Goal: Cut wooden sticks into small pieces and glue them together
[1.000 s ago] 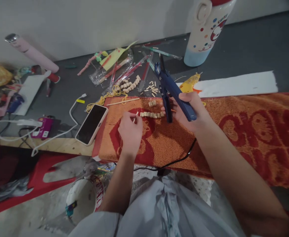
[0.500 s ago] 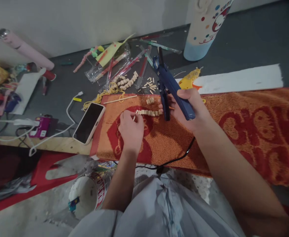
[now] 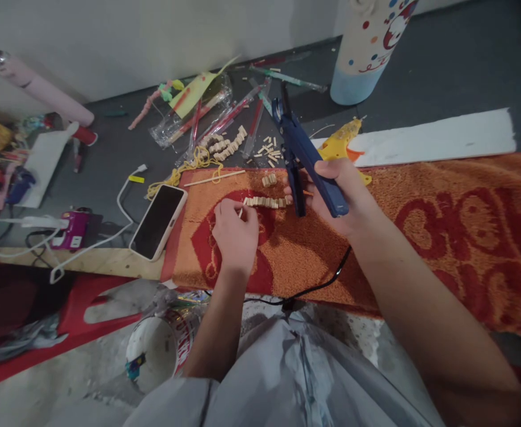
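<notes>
My left hand (image 3: pixel 236 234) rests on the orange and red towel (image 3: pixel 313 261), its fingers pinched together on a small wooden stick (image 3: pixel 241 212), of which only a pale tip shows. Just right of those fingers lies a row of short wooden pieces (image 3: pixel 267 202) joined side by side. My right hand (image 3: pixel 347 190) is closed around one handle of a blue two-handled plier-like tool (image 3: pixel 307 148), its jaws pointing toward the back. Its other handle hangs near the right end of the row. A shorter group of wooden pieces (image 3: pixel 269 179) sits behind the row.
Behind the towel are loose stick bits (image 3: pixel 269 151), more joined pieces (image 3: pixel 231 145), yellow yarn (image 3: pixel 175 175) and a yellow glue gun (image 3: pixel 340 142). A phone (image 3: pixel 159 222) lies at left near a power adapter (image 3: pixel 72 230). A tall tumbler (image 3: pixel 358 65) stands at back right.
The view has shifted slightly. Both hands keep nearly the same pose, the left on the small stick and the right on the blue tool; the row of pieces looks unchanged.
</notes>
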### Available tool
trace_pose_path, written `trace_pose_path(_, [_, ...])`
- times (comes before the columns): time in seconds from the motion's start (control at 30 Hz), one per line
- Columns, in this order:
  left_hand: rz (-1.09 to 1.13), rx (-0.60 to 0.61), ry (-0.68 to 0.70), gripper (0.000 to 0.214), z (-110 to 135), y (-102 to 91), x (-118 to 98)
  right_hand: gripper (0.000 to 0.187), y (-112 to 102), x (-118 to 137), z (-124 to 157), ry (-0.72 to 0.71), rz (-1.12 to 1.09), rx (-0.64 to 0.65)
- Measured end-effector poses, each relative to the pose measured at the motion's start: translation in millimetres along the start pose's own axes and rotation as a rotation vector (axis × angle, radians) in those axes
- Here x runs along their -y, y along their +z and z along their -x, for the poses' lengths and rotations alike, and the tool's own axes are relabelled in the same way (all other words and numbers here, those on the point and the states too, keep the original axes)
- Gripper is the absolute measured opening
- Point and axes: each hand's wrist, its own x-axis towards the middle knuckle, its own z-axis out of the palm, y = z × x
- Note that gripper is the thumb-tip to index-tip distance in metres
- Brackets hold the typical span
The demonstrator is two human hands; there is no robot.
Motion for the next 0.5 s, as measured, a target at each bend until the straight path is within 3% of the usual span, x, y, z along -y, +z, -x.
trace_pose_path(0.5, [0.012,0.061,-0.006,0.015,6.2,-8.4,0.1,0.027,2.2,1.6,0.2,0.031,0.002,-0.018])
